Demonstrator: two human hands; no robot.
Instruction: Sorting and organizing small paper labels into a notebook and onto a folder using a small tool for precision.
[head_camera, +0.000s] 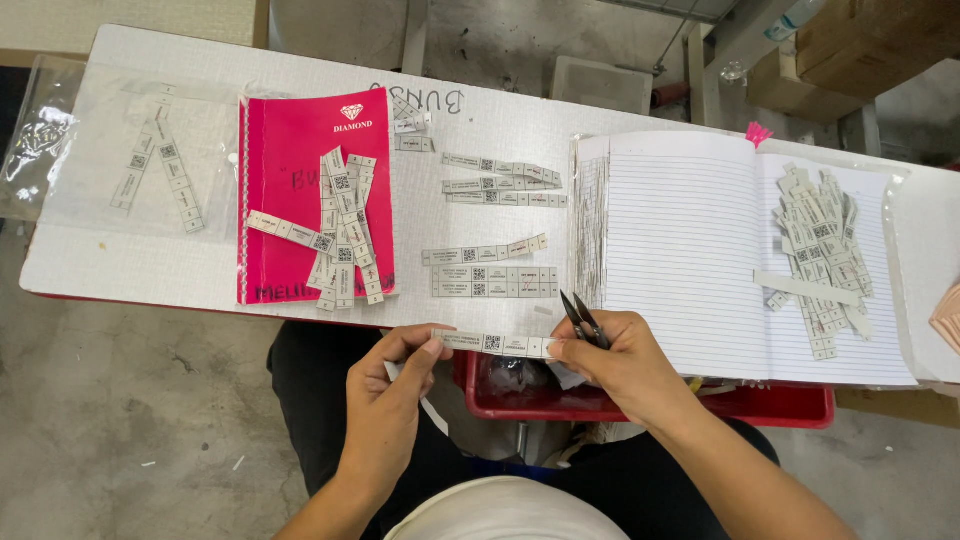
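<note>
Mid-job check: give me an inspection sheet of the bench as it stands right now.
Surface: white table, scuffed.
Job's things: label strip held between both hands; snips in the right hand.
Clutter: label strips on pink notebook, open lined notebook, plastic bag.
Grippers: left hand pinches strip's left end; right hand grips its right end.
Cables: nothing seen.
Surroundings: red bin below, concrete floor.

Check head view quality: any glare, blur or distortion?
Head view: even, soft light, faint shadows; mild sheen on the plastic bag at the left edge; sharp on the left hand, right hand, label strip and snips; table edges bow slightly, wide-lens distortion; small print too small to read.
</note>
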